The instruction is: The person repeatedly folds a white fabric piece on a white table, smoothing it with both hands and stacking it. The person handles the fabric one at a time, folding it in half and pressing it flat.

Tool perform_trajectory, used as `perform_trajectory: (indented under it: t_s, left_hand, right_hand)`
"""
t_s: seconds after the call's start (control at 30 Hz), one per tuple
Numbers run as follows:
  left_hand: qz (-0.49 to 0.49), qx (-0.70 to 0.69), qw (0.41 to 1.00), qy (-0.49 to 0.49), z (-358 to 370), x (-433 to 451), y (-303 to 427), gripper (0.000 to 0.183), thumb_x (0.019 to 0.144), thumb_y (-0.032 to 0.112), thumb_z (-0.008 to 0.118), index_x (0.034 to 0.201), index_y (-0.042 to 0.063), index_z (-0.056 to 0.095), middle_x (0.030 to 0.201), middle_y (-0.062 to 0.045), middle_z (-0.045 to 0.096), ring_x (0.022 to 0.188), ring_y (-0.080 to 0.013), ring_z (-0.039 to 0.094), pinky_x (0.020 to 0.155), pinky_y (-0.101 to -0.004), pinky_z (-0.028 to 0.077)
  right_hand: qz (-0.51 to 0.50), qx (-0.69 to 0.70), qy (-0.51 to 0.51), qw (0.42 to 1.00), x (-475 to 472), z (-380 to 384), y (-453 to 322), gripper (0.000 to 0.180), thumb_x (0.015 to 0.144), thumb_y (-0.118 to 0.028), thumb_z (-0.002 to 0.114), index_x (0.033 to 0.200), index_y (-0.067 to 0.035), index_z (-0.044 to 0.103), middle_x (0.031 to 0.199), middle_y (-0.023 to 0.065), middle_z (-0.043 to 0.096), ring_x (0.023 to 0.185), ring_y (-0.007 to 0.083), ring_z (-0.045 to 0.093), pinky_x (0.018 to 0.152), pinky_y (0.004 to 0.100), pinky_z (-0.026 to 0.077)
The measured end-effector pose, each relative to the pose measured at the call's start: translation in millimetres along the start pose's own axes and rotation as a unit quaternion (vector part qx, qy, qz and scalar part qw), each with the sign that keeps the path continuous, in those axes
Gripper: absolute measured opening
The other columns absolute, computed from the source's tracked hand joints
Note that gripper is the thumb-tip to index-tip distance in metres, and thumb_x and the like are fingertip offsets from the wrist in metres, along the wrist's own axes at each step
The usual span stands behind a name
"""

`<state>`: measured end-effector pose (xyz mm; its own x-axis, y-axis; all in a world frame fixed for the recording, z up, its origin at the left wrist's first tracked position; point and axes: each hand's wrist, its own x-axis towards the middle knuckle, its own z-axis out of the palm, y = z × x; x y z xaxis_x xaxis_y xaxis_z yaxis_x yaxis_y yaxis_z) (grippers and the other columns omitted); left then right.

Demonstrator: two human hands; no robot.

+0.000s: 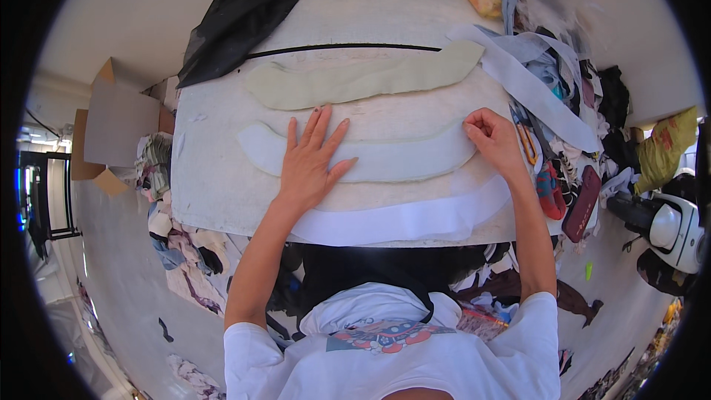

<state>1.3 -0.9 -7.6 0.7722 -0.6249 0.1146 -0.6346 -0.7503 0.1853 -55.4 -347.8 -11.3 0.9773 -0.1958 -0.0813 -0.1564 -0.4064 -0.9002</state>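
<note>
My left hand (pixel 314 161) lies flat with spread fingers on a curved white fabric strip (pixel 405 160) edged by pale green cloth. At the strip's right end, my right hand (pixel 487 136) has thumb and forefinger pinched together at its tip; the fingers hide the exact hold. Beyond them, a curved pale green fabric piece (pixel 366 82) lies on the table, close to my left fingertips. A larger curved white strip (pixel 389 221) lies along the near table edge, partly under my right forearm.
Black sheer fabric (pixel 239 22) covers the table's far left corner. On the right are a long white strip (pixel 533 94), orange-handled scissors (pixel 526 141), a dark red phone (pixel 581 204) and piled scraps. An open cardboard box (pixel 119 122) stands left of the table (pixel 211 178).
</note>
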Motion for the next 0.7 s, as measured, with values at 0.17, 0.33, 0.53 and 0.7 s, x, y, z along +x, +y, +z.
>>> perform_trajectory:
  t_s: [0.17,0.33,0.53,0.7]
  left_hand:
    - [-0.008,-0.008,1.000,0.020,4,-1,1,0.062,0.093,0.050,0.054,0.144,0.016,0.046,0.157,-0.012,0.027,0.146,-0.0268,0.024,0.118,-0.0542,0.010]
    - [-0.011,-0.014,0.999,0.036,7,0,2,0.063,0.092,0.050,0.055,0.144,0.015,0.045,0.155,-0.016,0.030,0.146,-0.0289,0.024,0.117,-0.0559,0.010]
    - [-0.007,-0.068,0.994,0.085,-7,-5,1,0.062,0.092,0.045,0.058,0.143,0.012,0.045,0.152,-0.019,0.033,0.144,-0.0344,0.026,0.116,-0.0589,0.012]
    - [-0.064,-0.079,0.984,0.143,-29,-22,-11,0.043,0.091,0.031,0.064,0.128,0.010,0.058,0.144,-0.019,0.043,0.142,-0.0354,0.030,0.114,-0.0593,0.016]
  right_hand:
    - [-0.004,-0.031,0.004,1.000,11,-1,-5,0.011,0.085,-0.009,0.066,0.089,0.001,0.065,0.074,0.0012,0.064,0.063,0.0069,0.055,0.060,0.0233,0.046]
    - [-0.044,-0.166,0.000,0.985,21,-6,-27,0.010,0.083,-0.011,0.066,0.084,-0.001,0.065,0.069,0.0070,0.065,0.061,0.0133,0.061,0.059,0.0280,0.048]
    - [-0.175,-0.058,-0.029,0.982,58,84,-118,0.008,0.081,-0.010,0.068,0.083,-0.003,0.066,0.071,0.0074,0.067,0.062,0.0171,0.063,0.060,0.0289,0.049]
    - [-0.243,-0.108,-0.080,0.961,107,207,-150,0.016,0.077,-0.017,0.073,0.084,-0.003,0.068,0.082,0.0104,0.069,0.076,0.0251,0.066,0.068,0.0353,0.051]
